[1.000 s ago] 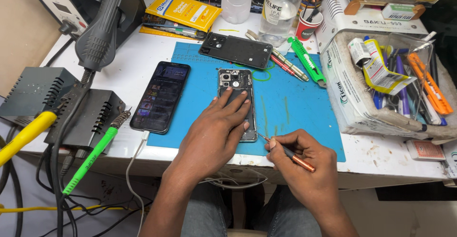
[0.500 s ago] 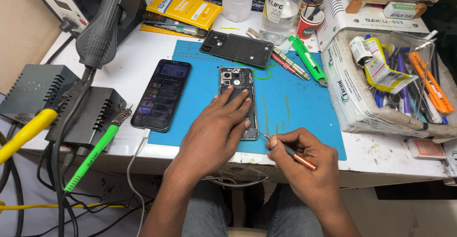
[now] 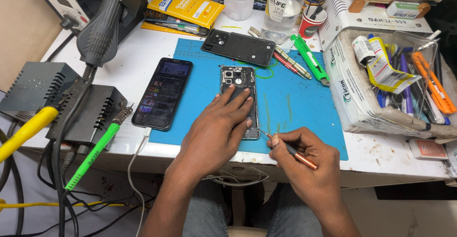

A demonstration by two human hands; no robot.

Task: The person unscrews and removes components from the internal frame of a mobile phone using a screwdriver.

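Lit phone (image 3: 162, 93) w/ cable, black back cover (image 3: 238, 47), clear bottle (image 3: 284, 6), green cutter (image 3: 309, 58), hot-air gun (image 3: 102, 25).
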